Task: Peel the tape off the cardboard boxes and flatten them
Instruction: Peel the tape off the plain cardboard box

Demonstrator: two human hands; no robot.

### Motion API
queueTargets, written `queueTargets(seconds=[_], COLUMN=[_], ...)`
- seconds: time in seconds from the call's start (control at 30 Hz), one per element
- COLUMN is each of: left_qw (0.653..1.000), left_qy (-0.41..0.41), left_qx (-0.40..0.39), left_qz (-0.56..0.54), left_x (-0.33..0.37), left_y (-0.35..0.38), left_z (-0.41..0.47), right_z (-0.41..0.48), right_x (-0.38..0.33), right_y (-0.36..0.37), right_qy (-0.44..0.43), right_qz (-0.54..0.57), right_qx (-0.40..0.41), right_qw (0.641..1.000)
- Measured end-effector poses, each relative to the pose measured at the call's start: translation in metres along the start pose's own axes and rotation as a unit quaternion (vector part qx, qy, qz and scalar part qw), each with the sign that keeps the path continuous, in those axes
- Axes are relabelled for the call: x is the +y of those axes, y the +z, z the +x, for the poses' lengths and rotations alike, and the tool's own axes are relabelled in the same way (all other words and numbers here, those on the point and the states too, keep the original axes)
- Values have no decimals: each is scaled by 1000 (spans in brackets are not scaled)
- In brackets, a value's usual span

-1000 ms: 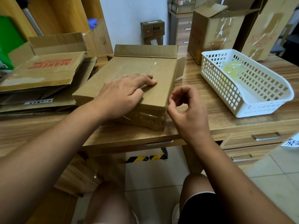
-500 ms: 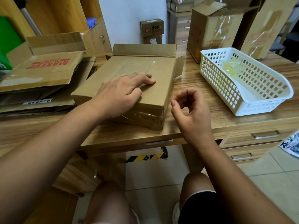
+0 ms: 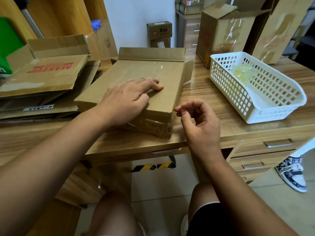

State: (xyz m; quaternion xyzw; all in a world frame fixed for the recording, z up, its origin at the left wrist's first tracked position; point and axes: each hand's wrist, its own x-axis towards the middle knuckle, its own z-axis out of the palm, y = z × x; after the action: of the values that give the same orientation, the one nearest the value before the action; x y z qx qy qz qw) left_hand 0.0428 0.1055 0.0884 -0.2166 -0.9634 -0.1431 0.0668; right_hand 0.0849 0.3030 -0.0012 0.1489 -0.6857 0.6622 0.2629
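Right hand point(image 3: 201, 126) nearer box point(image 3: 144, 70), left hand point(image 3: 126, 103) atop

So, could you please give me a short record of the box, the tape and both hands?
Box: cardboard box on the desk, far flaps open, not yet flattened
Tape: clear tape wraps its near end
Left hand: flat on the box top
Right hand: fingers curled by the near right corner; grip on tape unclear
Basket: white, at right, holds crumpled tape
Left stack: flattened boxes
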Motion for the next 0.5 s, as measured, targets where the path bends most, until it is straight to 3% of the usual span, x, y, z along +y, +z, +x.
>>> queueTargets(seconds=[0.2,0.5], left_qw=[1000,1000], left_qy=[-1,0], left_qx=[-7,-6], left_qz=[-3,7], left_x=[-1,-2], left_y=[0,2], left_z=[0,1], right_z=[1,7], right_x=[-3,-4], right_y=[0,-6], right_qy=[39,72], right_qz=[87,104], right_qx=[28,-1], right_qw=[995,992])
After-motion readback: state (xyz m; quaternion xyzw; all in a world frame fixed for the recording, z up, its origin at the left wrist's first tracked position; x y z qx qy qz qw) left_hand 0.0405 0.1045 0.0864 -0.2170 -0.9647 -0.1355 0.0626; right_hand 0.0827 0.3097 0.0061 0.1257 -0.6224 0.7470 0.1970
